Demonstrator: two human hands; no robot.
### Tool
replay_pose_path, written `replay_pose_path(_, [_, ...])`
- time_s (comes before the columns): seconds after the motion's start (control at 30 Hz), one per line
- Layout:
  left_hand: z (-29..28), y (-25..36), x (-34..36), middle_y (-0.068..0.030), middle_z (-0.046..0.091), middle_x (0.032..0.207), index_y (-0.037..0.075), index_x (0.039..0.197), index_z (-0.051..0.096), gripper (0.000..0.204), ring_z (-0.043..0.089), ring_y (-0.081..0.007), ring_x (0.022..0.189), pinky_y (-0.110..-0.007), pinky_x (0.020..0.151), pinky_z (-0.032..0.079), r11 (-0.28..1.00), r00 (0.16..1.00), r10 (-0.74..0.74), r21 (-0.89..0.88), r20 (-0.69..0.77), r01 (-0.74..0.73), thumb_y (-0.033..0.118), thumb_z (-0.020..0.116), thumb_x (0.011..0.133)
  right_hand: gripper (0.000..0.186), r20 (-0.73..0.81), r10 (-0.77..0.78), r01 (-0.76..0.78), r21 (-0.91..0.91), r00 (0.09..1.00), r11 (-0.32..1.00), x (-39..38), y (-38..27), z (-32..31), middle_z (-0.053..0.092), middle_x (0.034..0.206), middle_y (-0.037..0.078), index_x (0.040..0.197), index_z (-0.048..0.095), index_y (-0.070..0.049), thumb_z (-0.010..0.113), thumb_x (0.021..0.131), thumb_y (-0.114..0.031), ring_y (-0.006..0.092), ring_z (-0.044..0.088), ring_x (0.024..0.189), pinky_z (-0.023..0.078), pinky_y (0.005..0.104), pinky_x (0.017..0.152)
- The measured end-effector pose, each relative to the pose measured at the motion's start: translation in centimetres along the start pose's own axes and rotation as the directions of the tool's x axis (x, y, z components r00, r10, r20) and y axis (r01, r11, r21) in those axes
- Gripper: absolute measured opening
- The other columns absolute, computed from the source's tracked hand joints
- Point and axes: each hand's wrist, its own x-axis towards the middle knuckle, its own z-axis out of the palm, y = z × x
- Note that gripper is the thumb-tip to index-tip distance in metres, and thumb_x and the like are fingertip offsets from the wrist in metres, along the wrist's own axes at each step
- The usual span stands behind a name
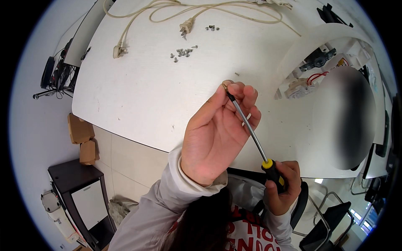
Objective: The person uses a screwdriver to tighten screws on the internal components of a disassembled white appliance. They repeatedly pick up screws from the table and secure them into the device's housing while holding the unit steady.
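My right hand grips the black and yellow handle of a screwdriver, whose metal shaft points up and to the left. My left hand is raised over the table, palm turned up. Its thumb and index finger are closed on a small brass-coloured piece at the screwdriver's dark tip; it may be a screw, but fingers partly cover it. The other left fingers curl loosely behind the shaft. A single small screw lies on the white table just beyond the fingertips.
Farther off lie a cluster of silver screws, several darker screws and a pale power cable with plugs. A curved white housing with red wires stands at right, beside a blurred patch. A dark cabinet is left below.
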Motion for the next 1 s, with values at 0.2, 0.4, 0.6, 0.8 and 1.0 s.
replay_pose_path(0.2, [-0.1, -0.1, 0.0, 0.0000, 0.052, 0.105, 0.007, 0.102, 0.049, 0.013, 0.046, -0.0138, 0.110, -0.033, 0.093, 0.038, 1.000, 1.000, 0.019, -0.019, 0.020, -0.019, 0.014, 0.040, 0.098, 0.038, -0.003, -0.008, 0.008, 0.000, 1.000, 1.000, 0.0, 0.0, 0.1, 0.055, 0.089, 0.012, 0.108, 0.063, -0.002, 0.072, 0.074, -0.017, 0.0198, 0.055, 0.074, 0.044, 0.0270, 0.062])
replay_pose_path(0.4, [0.0, -0.4, -0.1, 0.0027, 0.055, 0.104, 0.010, 0.100, 0.050, 0.014, 0.049, -0.0139, 0.112, -0.032, 0.096, 0.041, 0.994, 0.998, 0.037, 0.099, 0.046, -0.041, 0.019, 0.040, 0.099, 0.037, -0.009, 0.007, -0.007, 0.049, 1.000, 0.999, -0.1, 0.3, 0.2, 0.055, 0.090, 0.013, 0.107, 0.062, -0.002, 0.071, 0.074, -0.016, 0.0202, 0.056, 0.074, 0.044, 0.0274, 0.063])
replay_pose_path(0.6, [-0.4, -0.3, -0.1, -0.0006, 0.051, 0.105, 0.007, 0.102, 0.049, 0.014, 0.045, -0.0156, 0.113, -0.034, 0.094, 0.039, 0.985, 0.993, 0.097, 0.139, 0.068, -0.106, 0.016, 0.039, 0.099, 0.037, 0.001, 0.012, -0.012, 0.020, 1.000, 1.000, 0.1, -0.2, 0.1, 0.055, 0.090, 0.013, 0.108, 0.063, -0.002, 0.071, 0.074, -0.015, 0.0198, 0.056, 0.074, 0.044, 0.0269, 0.063])
replay_pose_path(0.8, [-0.4, -0.3, -0.1, -0.0006, 0.051, 0.101, 0.009, 0.103, 0.049, 0.016, 0.046, -0.0205, 0.117, -0.038, 0.094, 0.041, 0.925, 0.988, 0.152, 0.350, 0.014, -0.147, 0.020, 0.039, 0.100, 0.036, -0.010, 0.050, -0.049, 0.013, 0.999, 0.999, 0.0, -0.5, 0.0, 0.056, 0.091, 0.012, 0.107, 0.064, -0.002, 0.071, 0.074, -0.015, 0.0195, 0.056, 0.074, 0.044, 0.0267, 0.063])
replay_pose_path(1.0, [-0.9, 1.2, -0.2, -0.0021, 0.052, 0.100, 0.007, 0.107, 0.047, 0.019, 0.046, -0.0279, 0.120, -0.042, 0.095, 0.042, 0.770, 0.991, 0.111, 0.624, 0.073, -0.132, 0.023, 0.044, 0.098, 0.036, 0.024, 0.066, -0.065, -0.042, 0.998, 0.997, 0.2, -1.4, -1.3, 0.057, 0.090, 0.012, 0.107, 0.066, -0.002, 0.072, 0.074, -0.013, 0.0196, 0.058, 0.074, 0.046, 0.0267, 0.064])
